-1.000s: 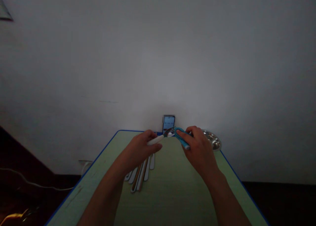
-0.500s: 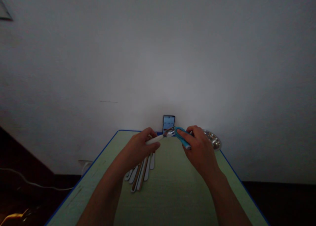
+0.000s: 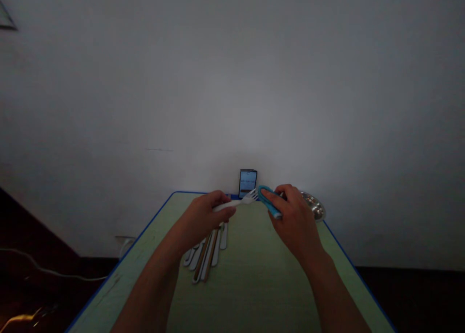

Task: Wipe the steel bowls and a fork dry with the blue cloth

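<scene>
Held by its white handle, a fork points its metal tines to the right above the far part of the table. My left hand is closed around that handle. My right hand grips a folded blue cloth, its edge right beside the tines; whether they touch I cannot tell. Below my left wrist, several pieces of cutlery with pale and brown handles lie side by side, their far ends partly hidden by my hand. Behind my right hand is a shiny metal dish, partly covered by it.
A phone with a lit screen leans upright against the wall at the table's far edge. The pale green table has a blue rim. On the left, a white cable runs past the table's side.
The fork has turned in my left hand, so its tines now show more face-on. The cloth has come slightly away from the tines. Both hands stay nearly in place.
</scene>
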{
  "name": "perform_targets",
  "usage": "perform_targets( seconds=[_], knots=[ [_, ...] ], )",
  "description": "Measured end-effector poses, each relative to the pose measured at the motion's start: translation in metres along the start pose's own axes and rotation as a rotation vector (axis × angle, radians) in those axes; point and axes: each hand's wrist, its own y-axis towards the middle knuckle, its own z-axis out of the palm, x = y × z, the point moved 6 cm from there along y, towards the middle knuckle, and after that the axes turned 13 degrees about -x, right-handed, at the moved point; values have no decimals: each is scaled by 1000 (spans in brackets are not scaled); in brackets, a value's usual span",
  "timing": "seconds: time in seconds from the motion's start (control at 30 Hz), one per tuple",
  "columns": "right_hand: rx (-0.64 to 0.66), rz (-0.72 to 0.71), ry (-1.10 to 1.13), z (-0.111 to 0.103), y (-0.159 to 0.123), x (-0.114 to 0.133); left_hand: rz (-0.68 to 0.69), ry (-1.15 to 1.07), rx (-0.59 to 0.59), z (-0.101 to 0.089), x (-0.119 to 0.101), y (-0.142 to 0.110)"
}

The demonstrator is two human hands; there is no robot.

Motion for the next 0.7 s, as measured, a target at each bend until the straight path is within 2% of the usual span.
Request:
perform_targets(
  seconds=[0.53,0.7],
  knots=[
    [-2,21,20,-1,0,0,-9,-43,77,3,5,-2],
    [-48,17,42,-3,0,0,-40,-52,91,5,9,-1]
  ],
)
